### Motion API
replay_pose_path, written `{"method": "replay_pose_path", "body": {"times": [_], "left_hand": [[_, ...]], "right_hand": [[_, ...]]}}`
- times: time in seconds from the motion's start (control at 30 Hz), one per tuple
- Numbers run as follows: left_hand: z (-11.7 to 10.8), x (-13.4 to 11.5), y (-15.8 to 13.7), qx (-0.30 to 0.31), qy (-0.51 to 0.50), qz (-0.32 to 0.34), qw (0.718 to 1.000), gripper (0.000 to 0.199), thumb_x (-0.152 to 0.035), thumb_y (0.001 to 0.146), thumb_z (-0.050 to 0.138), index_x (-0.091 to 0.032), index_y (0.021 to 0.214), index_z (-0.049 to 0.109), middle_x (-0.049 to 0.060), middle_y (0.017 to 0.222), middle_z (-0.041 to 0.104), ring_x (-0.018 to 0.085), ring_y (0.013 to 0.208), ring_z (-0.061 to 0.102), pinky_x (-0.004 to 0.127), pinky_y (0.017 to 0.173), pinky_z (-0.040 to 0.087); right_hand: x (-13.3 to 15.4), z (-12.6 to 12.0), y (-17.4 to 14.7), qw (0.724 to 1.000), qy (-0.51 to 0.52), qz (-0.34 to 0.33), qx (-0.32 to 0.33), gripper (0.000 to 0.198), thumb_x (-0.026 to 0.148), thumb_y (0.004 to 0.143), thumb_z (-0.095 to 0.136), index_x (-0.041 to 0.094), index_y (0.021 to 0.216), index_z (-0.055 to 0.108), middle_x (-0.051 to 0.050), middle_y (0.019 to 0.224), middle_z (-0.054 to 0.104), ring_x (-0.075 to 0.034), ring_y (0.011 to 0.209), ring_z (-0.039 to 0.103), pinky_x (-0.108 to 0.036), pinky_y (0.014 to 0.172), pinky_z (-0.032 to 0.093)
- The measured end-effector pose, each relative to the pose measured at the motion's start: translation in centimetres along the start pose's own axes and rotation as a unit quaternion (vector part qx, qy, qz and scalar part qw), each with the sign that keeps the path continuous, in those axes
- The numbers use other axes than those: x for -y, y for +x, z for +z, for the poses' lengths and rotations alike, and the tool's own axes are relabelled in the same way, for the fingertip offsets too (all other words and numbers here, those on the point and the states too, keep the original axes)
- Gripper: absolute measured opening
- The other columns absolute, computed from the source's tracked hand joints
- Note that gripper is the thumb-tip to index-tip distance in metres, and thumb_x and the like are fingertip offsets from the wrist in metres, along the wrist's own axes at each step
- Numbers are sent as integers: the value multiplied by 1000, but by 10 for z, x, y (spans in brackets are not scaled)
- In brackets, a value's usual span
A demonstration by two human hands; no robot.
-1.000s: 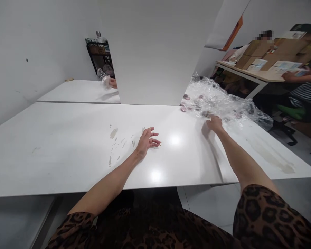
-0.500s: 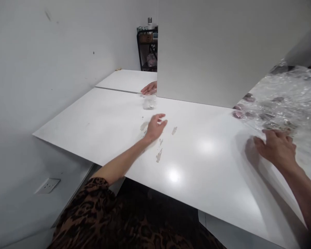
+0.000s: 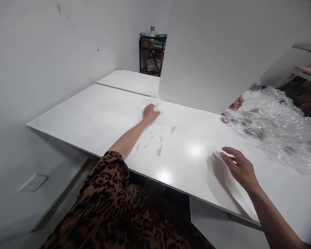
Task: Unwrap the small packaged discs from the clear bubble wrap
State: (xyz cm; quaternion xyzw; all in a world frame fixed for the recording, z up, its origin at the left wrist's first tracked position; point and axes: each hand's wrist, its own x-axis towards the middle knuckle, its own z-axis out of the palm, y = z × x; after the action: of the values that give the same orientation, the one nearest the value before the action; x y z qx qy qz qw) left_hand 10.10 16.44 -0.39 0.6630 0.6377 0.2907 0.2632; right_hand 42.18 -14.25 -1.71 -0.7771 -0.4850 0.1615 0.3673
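My left hand (image 3: 149,113) reaches to the far side of the white table (image 3: 114,121). Its fingers are closed on a small clear plastic packet (image 3: 159,105), whose contents I cannot make out. My right hand (image 3: 239,168) hovers over the right part of the table, thumb and fingers apart, with nothing in it. Beyond it lies a heap of clear plastic packets (image 3: 277,121), some with pinkish and dark round shapes inside.
An upright white panel (image 3: 207,58) stands along the table's far edge. Another person's fingers (image 3: 238,102) show past its right edge, by the heap. A black shelf (image 3: 150,52) holds boxes and a bottle at the back. A wall socket (image 3: 33,182) sits low at left.
My left hand has moved forward and closed on the small packet. My right hand has drawn back left, away from the heap. The other person's hand has gone from beside the small packet.
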Motion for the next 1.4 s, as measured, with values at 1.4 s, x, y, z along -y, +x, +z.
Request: {"method": "replay_pose_path", "body": {"times": [1.4], "left_hand": [[-22, -23, -181, 56, -658, -175, 730, 25, -34, 98, 65, -20, 86, 49, -5, 75, 55, 7, 56, 58, 23, 66, 51]], "right_hand": [[88, 78, -60, 813, 522, 88, -241, 26, 35, 75, 76, 24, 92, 58, 0, 101, 67, -14, 89, 67, -34, 80, 59]]}}
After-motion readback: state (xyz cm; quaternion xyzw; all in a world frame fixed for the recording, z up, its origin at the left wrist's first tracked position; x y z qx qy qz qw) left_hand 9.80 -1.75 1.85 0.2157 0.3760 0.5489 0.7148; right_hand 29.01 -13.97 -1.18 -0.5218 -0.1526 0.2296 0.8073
